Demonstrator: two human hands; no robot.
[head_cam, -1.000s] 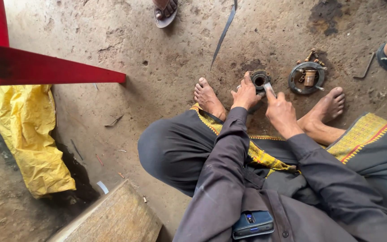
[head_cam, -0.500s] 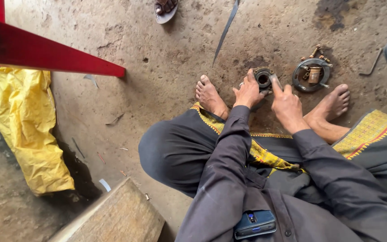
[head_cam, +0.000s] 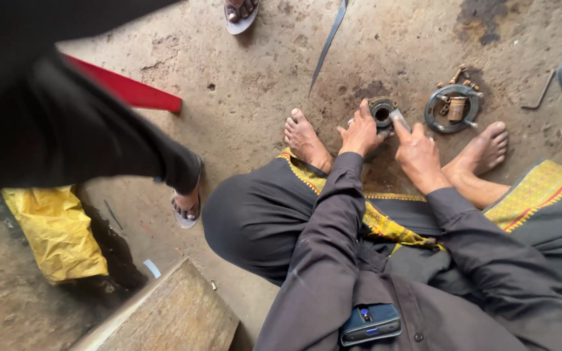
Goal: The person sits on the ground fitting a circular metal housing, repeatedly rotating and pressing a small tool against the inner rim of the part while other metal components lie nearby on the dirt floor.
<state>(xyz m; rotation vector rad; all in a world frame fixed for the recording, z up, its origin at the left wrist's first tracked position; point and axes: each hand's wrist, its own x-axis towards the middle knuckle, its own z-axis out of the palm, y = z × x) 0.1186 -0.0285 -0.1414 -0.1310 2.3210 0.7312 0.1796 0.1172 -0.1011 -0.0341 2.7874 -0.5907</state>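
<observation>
I record the following, with every place given relative to the round metal hub [head_cam: 382, 112] lying on the concrete floor [head_cam: 255, 97] between my bare feet.

My left hand [head_cam: 360, 132] is on the hub's near-left side, fingers curled against its rim and steadying it; the grip is closed onto the part, though how tightly I cannot tell. My right hand [head_cam: 416, 151] sits just near-right of the hub, fingers folded around a small grey metal tool [head_cam: 399, 118] whose tip touches the hub's right edge.

Right of the hub, close by but apart, lies a flat metal ring plate [head_cam: 451, 108] with small brass-coloured pieces [head_cam: 458, 77] scattered at its far rim. Further right lies a bent metal rod [head_cam: 541, 91]. A long thin metal strip [head_cam: 328, 42] runs away from the hub toward the far edge.

Well left of the hub, another person's dark sleeve [head_cam: 66, 130] crosses the view, with a sandalled foot [head_cam: 187, 205] below it and a red bar [head_cam: 128, 90] behind. A yellow cloth [head_cam: 56, 234] and a wooden block [head_cam: 167, 315] lie near-left. A phone [head_cam: 370, 323] sits in my shirt pocket, nearest of all.
</observation>
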